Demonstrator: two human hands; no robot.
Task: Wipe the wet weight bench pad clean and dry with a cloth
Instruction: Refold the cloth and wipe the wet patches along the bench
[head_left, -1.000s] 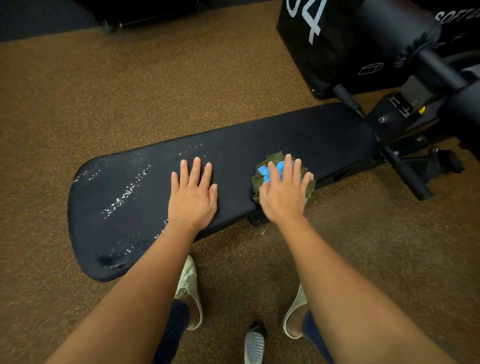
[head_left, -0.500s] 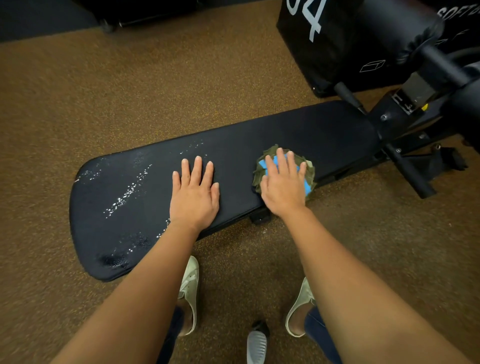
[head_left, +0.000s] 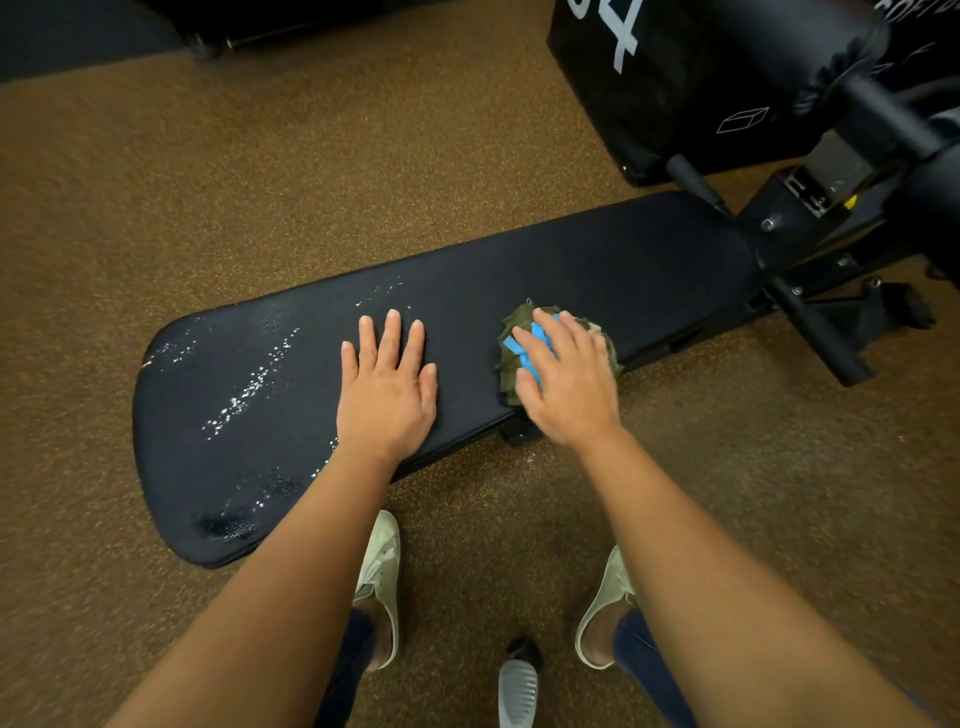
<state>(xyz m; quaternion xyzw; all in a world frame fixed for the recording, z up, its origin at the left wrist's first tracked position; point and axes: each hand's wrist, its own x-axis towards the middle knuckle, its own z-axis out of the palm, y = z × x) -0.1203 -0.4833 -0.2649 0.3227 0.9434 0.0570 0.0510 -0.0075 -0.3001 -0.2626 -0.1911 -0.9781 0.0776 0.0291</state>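
The cloth (head_left: 511, 358), olive green with blue patches, is mostly hidden under the right hand (head_left: 569, 379). This hand lies flat on it with spread fingers and presses it, not clenched around it. The cloth sits on the bench pad (head_left: 597, 260), close to the near edge, right of the middle. The left hand (head_left: 387, 384) rests flat on the pad, released, grasping nothing. Water drops (head_left: 249, 389) shine toward the left end. On the black box (head_left: 670, 93) beyond the far right corner, the white writing is cut off. Only a "4" and a small cube drawing (head_left: 742, 119) are clear.
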